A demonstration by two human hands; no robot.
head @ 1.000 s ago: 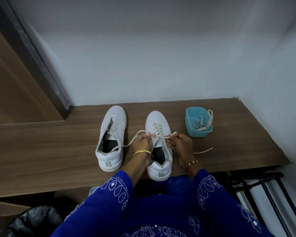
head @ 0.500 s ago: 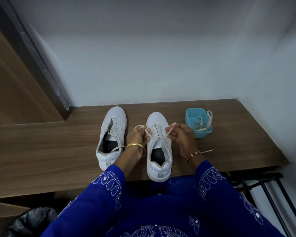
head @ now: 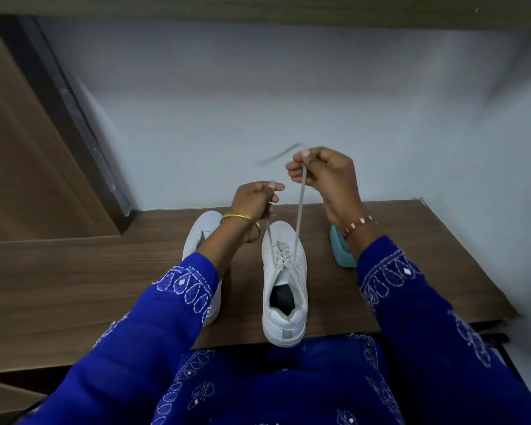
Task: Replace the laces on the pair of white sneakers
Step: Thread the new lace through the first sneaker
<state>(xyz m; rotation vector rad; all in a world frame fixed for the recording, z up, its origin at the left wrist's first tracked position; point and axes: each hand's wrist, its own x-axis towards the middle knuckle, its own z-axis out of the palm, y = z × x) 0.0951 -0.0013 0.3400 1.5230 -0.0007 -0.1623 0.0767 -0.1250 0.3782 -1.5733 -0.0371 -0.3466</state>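
Both hands are raised above the brown wood-grain worktop (head: 74, 286), each drawing one end of the off-white flat shoelace (head: 299, 204) up out of the white low-top sneaker (head: 284, 289) standing directly below the fingers, heel toward the person. The left hand (head: 253, 199) pinches its lace end between thumb and forefinger, the other fingers curled. The right hand (head: 325, 176), higher, pinches the other end the same way, and the loose tip beyond those fingers is blurred. The second white sneaker (head: 201, 231) lies below and left of the left fingers, mostly hidden by the blue embroidered sleeve (head: 166, 317). A teal plastic tub (head: 341, 250) sits beneath the right wrist, partly covered.
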